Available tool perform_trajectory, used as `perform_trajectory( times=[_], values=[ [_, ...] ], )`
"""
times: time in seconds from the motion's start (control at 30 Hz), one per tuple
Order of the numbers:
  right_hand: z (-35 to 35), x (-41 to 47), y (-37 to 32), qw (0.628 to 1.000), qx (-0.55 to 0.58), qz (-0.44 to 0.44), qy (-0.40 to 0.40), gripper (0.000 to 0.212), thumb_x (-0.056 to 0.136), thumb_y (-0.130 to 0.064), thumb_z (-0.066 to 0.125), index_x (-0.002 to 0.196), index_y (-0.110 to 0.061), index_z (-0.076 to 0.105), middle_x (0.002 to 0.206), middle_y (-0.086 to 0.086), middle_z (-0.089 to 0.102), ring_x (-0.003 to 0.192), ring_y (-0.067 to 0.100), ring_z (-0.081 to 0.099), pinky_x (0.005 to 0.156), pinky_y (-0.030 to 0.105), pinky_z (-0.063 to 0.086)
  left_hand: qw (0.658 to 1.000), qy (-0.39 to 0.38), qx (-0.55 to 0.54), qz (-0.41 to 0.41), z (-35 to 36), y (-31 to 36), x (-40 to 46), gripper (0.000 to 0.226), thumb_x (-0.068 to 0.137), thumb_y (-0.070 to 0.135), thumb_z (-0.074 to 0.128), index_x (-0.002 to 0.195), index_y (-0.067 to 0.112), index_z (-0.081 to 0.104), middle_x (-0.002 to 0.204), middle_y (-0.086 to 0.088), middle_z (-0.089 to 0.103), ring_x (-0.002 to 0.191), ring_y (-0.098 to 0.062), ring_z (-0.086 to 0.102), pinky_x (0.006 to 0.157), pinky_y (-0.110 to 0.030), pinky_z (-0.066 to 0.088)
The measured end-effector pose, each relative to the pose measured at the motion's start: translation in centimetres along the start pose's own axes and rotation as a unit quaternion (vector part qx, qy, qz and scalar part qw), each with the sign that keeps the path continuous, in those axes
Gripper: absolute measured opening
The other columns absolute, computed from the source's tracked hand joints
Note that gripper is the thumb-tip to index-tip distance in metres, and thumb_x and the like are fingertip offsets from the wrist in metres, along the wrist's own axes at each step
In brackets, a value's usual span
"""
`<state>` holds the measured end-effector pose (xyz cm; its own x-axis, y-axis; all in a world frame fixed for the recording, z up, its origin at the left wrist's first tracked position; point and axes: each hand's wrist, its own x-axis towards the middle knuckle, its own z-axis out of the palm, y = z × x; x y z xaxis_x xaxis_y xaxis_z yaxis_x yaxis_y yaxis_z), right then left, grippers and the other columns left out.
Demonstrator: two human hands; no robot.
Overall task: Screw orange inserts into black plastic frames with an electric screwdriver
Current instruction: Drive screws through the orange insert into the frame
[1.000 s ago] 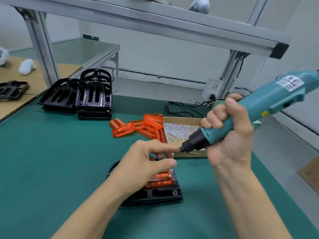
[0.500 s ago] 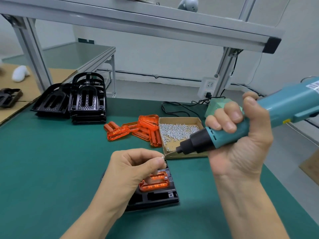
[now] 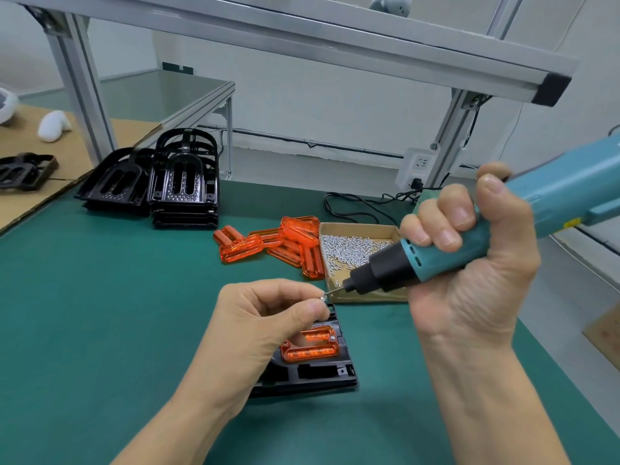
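Since the earlier frames the left hand (image 3: 268, 323) had lifted off the frame and now pinched a small screw (image 3: 322, 298) between thumb and forefinger, while the screwdriver's bit had come down to meet that screw. At lower centre of the frame, the black frame (image 3: 312, 374) lay flat on the green mat (image 3: 100, 313), partly hidden under the left hand, with an orange insert (image 3: 310, 347) seated in it. To the right, the right hand (image 3: 469, 263) gripped the teal electric screwdriver (image 3: 503, 223) with fingers wrapped round its body, the tool slanting down toward the left so its tip touched the pinched screw just above the frame. Behind the tool's black nose sat an open cardboard box (image 3: 365, 298) holding a heap of silver screws (image 3: 352, 246). Just left of the box lay a loose pile of orange inserts (image 3: 268, 243). Further back, toward the upper left, stood two stacks of black frames (image 3: 181, 189). A black cable (image 3: 349, 209) ran behind the box toward a white wall socket (image 3: 419, 166), and grey metal bars (image 3: 302, 38) crossed the top of the frame.
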<state>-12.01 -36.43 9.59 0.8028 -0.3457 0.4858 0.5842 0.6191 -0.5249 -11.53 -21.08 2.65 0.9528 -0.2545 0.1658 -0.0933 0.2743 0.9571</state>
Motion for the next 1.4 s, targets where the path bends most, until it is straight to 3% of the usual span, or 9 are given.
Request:
perform_trajectory(
  times=[0.33,0.6,0.77,1.0,1.1,1.13,1.3,1.33,1.4],
  values=[
    [0.3,0.0,0.2,1.000,0.002,0.006,-0.011,0.009,0.085,-0.013,0.045,0.086,-0.021,0.049,0.052,-0.009,0.039,0.039,0.004,0.036,0.045,0.019,0.035,1.000,-0.008,0.009,0.014,-0.6,-0.4,0.0,0.022,0.056,0.032,0.075,0.074,0.018,0.078,0.069,-0.008,0.072,0.059,-0.008,0.062,0.051,-0.019,0.049],
    [0.3,-0.1,0.6,1.000,-0.013,0.007,-0.026,0.010,0.085,-0.011,0.045,0.087,-0.020,0.050,0.053,-0.008,0.039,0.040,0.005,0.036,0.045,0.020,0.036,1.000,-0.003,0.012,0.015,-0.8,-0.6,0.0,0.018,0.060,0.030,0.073,0.072,0.016,0.077,0.066,-0.007,0.070,0.052,-0.006,0.058,0.051,-0.018,0.048],
    [0.3,-0.2,1.0,0.998,-0.007,-0.011,-0.067,0.013,0.081,-0.009,0.050,0.091,-0.017,0.049,0.053,-0.007,0.040,0.038,0.005,0.038,0.044,0.019,0.036,0.995,0.000,0.082,0.065,-1.0,-0.7,0.1,0.006,0.069,0.027,0.073,0.073,0.024,0.076,0.068,-0.002,0.069,0.054,-0.008,0.058,0.054,-0.016,0.048],
    [-0.3,-0.2,2.0,1.000,0.002,-0.004,-0.012,0.011,0.084,-0.011,0.044,0.089,-0.020,0.048,0.053,-0.008,0.037,0.039,0.004,0.035,0.044,0.019,0.035,0.995,0.007,0.082,0.055,-1.8,-1.3,0.3,0.012,0.066,0.031,0.070,0.075,0.026,0.076,0.071,-0.004,0.071,0.057,-0.008,0.061,0.057,-0.018,0.050],
    [-0.4,0.0,2.3,1.000,-0.011,0.007,-0.017,0.011,0.085,-0.011,0.044,0.089,-0.020,0.049,0.053,-0.008,0.038,0.039,0.005,0.036,0.044,0.020,0.036,0.993,-0.003,0.109,0.034,-2.4,-1.1,0.3,0.021,0.066,0.034,0.075,0.086,0.029,0.077,0.083,-0.001,0.073,0.068,-0.018,0.065,0.071,-0.031,0.056],
    [-0.4,0.2,2.4,1.000,-0.012,0.014,-0.022,0.011,0.085,-0.011,0.045,0.089,-0.020,0.050,0.053,-0.008,0.039,0.039,0.004,0.036,0.045,0.020,0.036,0.991,-0.003,0.132,0.035,-2.9,-0.9,0.4,0.027,0.066,0.035,0.079,0.092,0.033,0.076,0.089,0.004,0.073,0.075,-0.014,0.064,0.078,-0.032,0.055],
    [-0.7,0.6,3.7,0.993,-0.061,0.076,-0.062,0.014,0.085,-0.008,0.046,0.090,-0.021,0.050,0.053,-0.008,0.040,0.040,0.005,0.037,0.045,0.019,0.037,0.962,0.079,0.260,0.026,-6.9,-1.4,1.0,0.037,0.076,0.035,0.073,0.111,0.041,0.065,0.111,0.027,0.064,0.103,0.019,0.048,0.096,-0.018,0.033],
    [-0.8,0.5,4.2,0.990,-0.078,0.094,-0.071,0.015,0.085,-0.006,0.047,0.090,-0.020,0.050,0.052,-0.007,0.041,0.040,0.006,0.037,0.045,0.019,0.037,0.955,0.078,0.285,0.003,-7.3,-1.9,0.9,0.037,0.080,0.032,0.073,0.114,0.041,0.062,0.116,0.028,0.060,0.108,0.022,0.043,0.098,-0.016,0.031],
    [-0.9,0.3,5.3,0.982,-0.115,0.125,-0.087,0.016,0.084,-0.004,0.049,0.090,-0.018,0.050,0.052,-0.006,0.041,0.040,0.007,0.037,0.045,0.019,0.036,0.945,0.053,0.318,-0.046,-7.5,-3.0,0.8,0.038,0.083,0.027,0.070,0.119,0.039,0.061,0.122,0.026,0.057,0.119,0.012,0.044,0.105,-0.021,0.031]
  ],
)
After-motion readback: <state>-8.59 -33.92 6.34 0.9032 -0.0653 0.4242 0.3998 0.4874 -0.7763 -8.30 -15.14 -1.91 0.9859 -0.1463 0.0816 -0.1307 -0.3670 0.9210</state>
